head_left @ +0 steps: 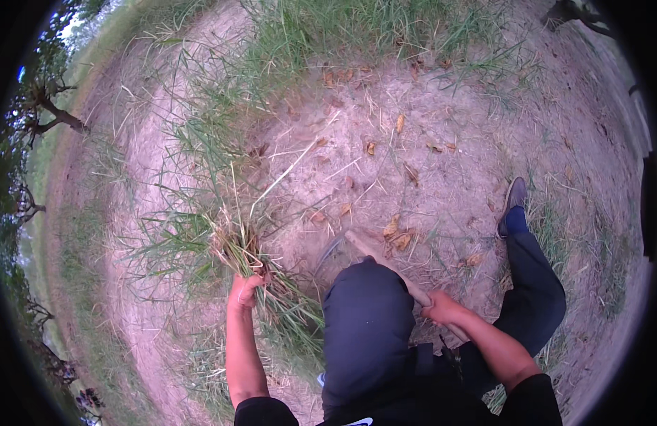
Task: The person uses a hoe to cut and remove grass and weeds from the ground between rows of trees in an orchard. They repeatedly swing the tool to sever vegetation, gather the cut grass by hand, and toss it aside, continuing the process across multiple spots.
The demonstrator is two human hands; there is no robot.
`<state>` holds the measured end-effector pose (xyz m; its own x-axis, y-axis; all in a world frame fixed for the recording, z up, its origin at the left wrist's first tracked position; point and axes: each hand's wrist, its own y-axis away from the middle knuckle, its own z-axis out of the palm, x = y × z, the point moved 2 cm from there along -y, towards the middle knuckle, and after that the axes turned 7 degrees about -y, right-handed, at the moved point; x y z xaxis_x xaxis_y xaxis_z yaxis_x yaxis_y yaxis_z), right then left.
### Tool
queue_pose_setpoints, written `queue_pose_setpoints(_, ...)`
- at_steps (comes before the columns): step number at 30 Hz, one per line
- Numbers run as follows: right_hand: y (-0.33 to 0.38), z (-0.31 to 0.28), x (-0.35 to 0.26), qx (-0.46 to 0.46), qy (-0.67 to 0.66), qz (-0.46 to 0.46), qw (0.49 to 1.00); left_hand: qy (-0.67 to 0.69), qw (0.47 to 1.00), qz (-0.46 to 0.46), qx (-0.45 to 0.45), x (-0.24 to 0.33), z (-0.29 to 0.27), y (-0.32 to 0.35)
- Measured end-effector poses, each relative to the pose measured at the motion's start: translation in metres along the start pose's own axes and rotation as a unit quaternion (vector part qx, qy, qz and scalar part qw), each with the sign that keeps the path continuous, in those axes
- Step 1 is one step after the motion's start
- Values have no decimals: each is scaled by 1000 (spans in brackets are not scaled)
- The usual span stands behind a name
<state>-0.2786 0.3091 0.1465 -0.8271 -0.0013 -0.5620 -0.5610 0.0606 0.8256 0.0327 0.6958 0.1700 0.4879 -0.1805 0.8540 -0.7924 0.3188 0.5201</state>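
My left hand [245, 290] is closed round a thick bunch of grass [236, 245], its green blades fanning out to the left and its pale, straw-coloured stems sticking up. More green blades hang down on the right side of that fist. In my right hand [443, 308], the fingers are wrapped round the wooden handle of a short hoe [398, 272]. The handle slants up and left past my bent knee. At its far end a thin, curved metal blade [331, 250] is close to the bare soil, to the right of the grass bunch; whether it touches the ground I cannot tell.
Dry, sandy ground [321, 170] with scattered brown leaves [399, 234] and loose straw lies in front of me. Standing grass [371, 32] grows along the far side. My dark-trousered knee [367, 312] rises between my arms, and my shoe [513, 202] is at the right. Trees [55, 113] line the left.
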Motion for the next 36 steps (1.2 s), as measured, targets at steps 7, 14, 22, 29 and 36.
queue_pose_setpoints(7,17,-3,-21,28,-114,-11,993,-57,989,128,44,104,3,-10)
queue_pose_setpoints(14,28,-15,-32,106,-211,-45,971,-206,939,271,48,229,69,-22)
queue_pose_setpoints(22,23,-10,-15,141,-283,-95,944,-342,791,507,-20,313,257,-11)
queue_pose_setpoints(29,19,-2,-35,140,-271,-146,941,-398,638,659,-30,323,454,54)
queue_pose_setpoints(36,27,-5,-27,186,-305,-188,915,-167,286,894,-303,202,688,362)
